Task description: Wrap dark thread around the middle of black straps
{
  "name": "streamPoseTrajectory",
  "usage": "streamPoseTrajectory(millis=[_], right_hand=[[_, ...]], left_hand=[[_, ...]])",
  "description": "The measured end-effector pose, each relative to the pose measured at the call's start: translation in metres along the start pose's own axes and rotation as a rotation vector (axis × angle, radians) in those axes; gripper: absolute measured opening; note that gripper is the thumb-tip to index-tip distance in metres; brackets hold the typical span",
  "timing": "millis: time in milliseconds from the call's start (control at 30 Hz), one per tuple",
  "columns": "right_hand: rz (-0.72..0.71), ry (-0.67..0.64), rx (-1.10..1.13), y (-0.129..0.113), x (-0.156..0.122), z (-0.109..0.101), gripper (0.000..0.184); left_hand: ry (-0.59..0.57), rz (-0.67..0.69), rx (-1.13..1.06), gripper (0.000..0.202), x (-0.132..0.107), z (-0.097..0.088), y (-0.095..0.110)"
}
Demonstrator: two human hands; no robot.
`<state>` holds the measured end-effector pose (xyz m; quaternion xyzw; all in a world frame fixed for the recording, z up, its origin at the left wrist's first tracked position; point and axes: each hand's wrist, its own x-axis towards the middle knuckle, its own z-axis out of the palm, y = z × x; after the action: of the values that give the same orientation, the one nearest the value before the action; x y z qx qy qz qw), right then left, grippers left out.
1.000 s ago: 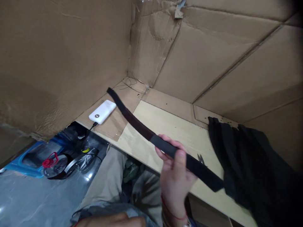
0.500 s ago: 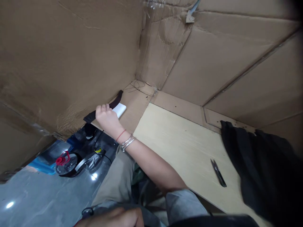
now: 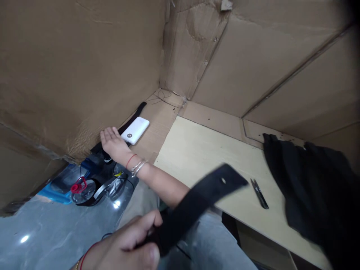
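My left hand (image 3: 126, 243) is close to the camera at the bottom, its thumb and fingers closed on one end of a black fabric band (image 3: 197, 202). The band's free end points up to the right and has a small light hole near its tip. Further off at the left, my right hand (image 3: 114, 144), with bracelets at the wrist, lies across another black fabric band (image 3: 137, 112), fingers stretched out over it. Beside those fingers is a white power-bank-like block (image 3: 137, 129) with a dark round mark. Black thread snips (image 3: 259, 193) lie on the pale board.
A pale wooden board (image 3: 197, 146) spans the middle, with black cloth (image 3: 309, 187) heaped at its right. Cardboard walls (image 3: 84, 63) rise at the left and back. On the floor stands a clear bottle with a red cap (image 3: 77, 187). Loose thread (image 3: 163, 97) lies in the corner.
My left hand has risen into view with a black fabric band. My right hand has moved slightly left and down, its fingers now flatter over the other band, uncovering the white block.
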<state>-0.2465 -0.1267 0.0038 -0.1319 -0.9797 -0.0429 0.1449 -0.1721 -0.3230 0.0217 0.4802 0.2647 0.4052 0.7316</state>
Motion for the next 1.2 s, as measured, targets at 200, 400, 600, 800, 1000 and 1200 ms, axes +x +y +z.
streamPoseTrajectory(millis=[200,400,600,800,1000,1200], right_hand=[[0.367,0.097,1.228,0.015,-0.136,-0.070,0.044],[0.802,-0.002,1.915,-0.001,-0.274,-0.099,0.037],[1.007,0.179,1.690,0.016,-0.328,-0.114,0.021],[0.701,0.090,1.485,-0.002,-0.354,-0.135,0.018],[0.896,0.331,0.424,-0.002,-0.364,-0.172,0.016],[0.875,-0.166,0.743,0.040,-0.398,-0.157,0.030]], left_hand=[[0.081,0.028,-0.223,0.042,0.021,-0.010,0.007],[0.025,-0.188,-0.069,0.031,0.053,-0.008,0.006],[-0.169,-0.316,0.125,0.064,0.067,0.011,0.008],[0.039,-0.310,0.303,0.051,0.080,0.011,-0.002],[-0.222,-0.339,1.007,0.029,0.084,-0.006,-0.013],[-0.416,-0.270,0.848,0.024,0.077,-0.020,-0.006]])
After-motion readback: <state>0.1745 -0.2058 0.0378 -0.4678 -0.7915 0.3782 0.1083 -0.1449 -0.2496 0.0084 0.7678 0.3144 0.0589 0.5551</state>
